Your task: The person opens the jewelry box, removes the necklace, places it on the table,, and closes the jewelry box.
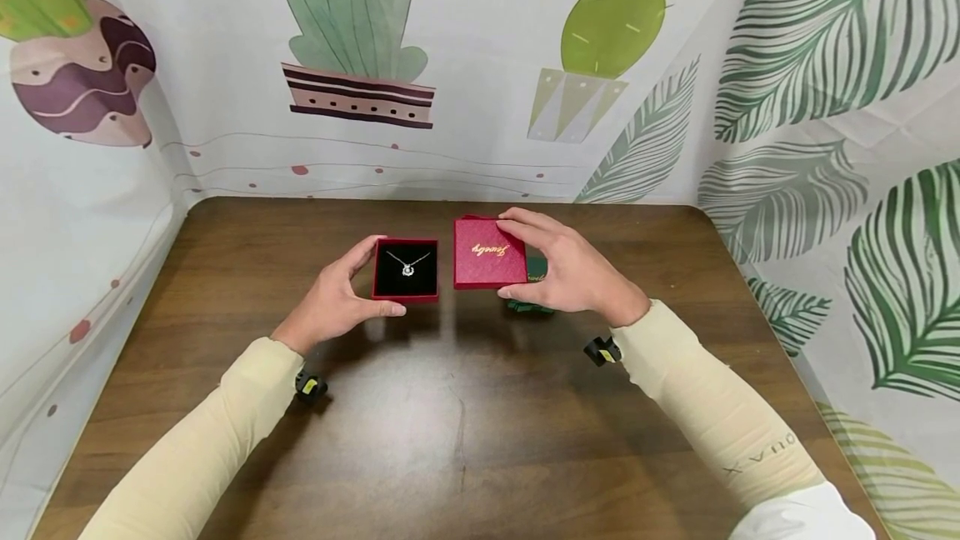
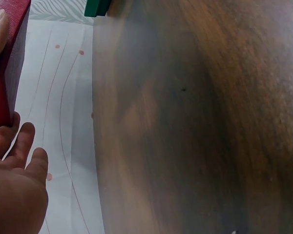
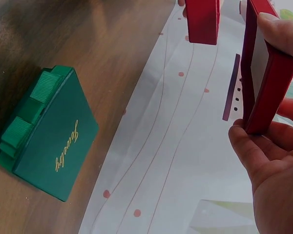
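Observation:
In my left hand (image 1: 335,297) I grip the red base of a jewelry box (image 1: 406,299) by its sides, thumb along the near edge. A silver pendant necklace (image 1: 408,270) lies on the black insert inside it. My right hand (image 1: 573,263) holds the red lid (image 1: 490,252), its gold "Jewelry" lettering facing up and reading upside down in the head view. Lid and base are apart, side by side above the table. The right wrist view shows the hollow underside of the lid (image 3: 271,80) pinched between thumb and fingers.
A green jewelry box (image 3: 58,136) with a ribbon bow (image 3: 31,105) sits on the wooden table (image 1: 450,440), partly hidden under my right hand in the head view. A cloth (image 1: 480,48) printed with cacti and leaves hangs behind the table.

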Demonstrator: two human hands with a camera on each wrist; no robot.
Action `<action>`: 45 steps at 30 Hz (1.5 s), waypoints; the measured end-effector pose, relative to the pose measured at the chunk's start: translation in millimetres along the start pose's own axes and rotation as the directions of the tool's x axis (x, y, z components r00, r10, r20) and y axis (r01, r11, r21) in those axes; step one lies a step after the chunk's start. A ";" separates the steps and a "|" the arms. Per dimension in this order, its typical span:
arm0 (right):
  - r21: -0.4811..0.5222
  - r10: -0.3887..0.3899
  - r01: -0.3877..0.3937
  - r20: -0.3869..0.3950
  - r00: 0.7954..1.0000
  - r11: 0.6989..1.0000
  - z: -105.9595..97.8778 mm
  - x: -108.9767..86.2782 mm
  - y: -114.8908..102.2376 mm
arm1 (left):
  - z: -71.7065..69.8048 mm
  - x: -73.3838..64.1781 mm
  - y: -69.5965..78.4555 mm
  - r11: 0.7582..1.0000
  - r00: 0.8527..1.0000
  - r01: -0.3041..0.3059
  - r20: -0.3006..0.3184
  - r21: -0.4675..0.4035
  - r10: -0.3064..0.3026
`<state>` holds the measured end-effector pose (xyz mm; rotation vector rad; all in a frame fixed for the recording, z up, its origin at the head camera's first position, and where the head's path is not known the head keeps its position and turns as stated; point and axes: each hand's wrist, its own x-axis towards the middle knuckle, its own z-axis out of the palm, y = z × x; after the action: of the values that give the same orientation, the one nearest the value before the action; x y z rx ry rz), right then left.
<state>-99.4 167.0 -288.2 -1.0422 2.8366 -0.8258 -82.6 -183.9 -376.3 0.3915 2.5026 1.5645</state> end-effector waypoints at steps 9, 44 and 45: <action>-0.003 0.003 -0.003 -0.003 1.000 1.000 0.4 -1.9 0.4 | -0.1 -0.4 -2.9 0.999 0.999 0.029 0.031 0.046 -0.031; 0.002 -0.018 0.018 -0.022 1.000 1.000 1.1 -4.6 2.5 | -1.1 1.9 -18.5 0.989 0.998 0.058 0.016 0.138 -0.061; 0.002 -0.014 0.014 -0.019 1.000 1.000 0.9 -4.6 2.3 | -1.2 2.0 -19.1 0.989 0.998 0.056 0.014 0.137 -0.059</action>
<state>-97.0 170.8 -290.9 -1.0603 2.8463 -0.8445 -87.4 -192.3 -393.0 0.3466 2.5909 1.3675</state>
